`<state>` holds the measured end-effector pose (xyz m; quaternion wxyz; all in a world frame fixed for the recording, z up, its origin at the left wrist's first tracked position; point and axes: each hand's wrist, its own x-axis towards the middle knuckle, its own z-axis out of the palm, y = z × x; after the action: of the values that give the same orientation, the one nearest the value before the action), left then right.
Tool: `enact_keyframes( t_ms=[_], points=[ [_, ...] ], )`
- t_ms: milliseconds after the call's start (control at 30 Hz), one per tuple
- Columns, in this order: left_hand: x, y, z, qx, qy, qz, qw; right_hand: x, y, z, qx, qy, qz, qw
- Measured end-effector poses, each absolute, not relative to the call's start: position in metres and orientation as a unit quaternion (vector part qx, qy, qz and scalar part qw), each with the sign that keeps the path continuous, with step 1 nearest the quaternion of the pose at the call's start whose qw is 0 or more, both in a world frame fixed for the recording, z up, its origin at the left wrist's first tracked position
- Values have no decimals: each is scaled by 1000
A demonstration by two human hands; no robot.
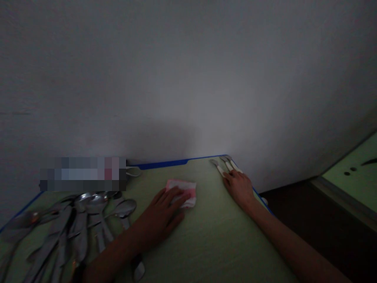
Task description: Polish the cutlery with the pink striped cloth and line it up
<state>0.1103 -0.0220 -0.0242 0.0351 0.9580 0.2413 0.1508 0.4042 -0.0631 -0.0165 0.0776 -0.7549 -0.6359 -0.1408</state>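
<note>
A pink and white cloth [188, 191] lies on the green table top [218, 228]. My left hand [165, 214] rests on its left part with the fingers spread. At the far right corner, my right hand [239, 185] is on the pale handles of a few spoons [218, 167], its fingers close together over them. The spoons' metal ends point toward the wall. Many metal spoons and other cutlery [82, 224] lie in a loose pile at the left, partly behind my left forearm.
Behind the table stands a plain grey wall [188, 78]. A blurred-out object [85, 173] is at the back left, with a looped handle [134, 171] beside it. Dark floor [318, 220] and a green panel [356, 181] are at the right.
</note>
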Motion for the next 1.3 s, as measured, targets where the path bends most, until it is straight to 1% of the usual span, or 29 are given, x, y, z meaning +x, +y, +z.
enact_keyframes(
  t_ms=[200,567,967,1300],
  points=[
    [110,-23,-24,958,249,135,34,406,-64,-21,-738,-651,-170,59],
    [109,-21,-30,959,244,142,26,410,-62,-23,-760,-617,-193,66],
    [110,-21,-29,958,240,155,31,413,-61,-22,-770,-604,-193,74],
    [109,-20,-32,958,240,153,27,414,-63,-23,-777,-590,-186,110]
  ],
)
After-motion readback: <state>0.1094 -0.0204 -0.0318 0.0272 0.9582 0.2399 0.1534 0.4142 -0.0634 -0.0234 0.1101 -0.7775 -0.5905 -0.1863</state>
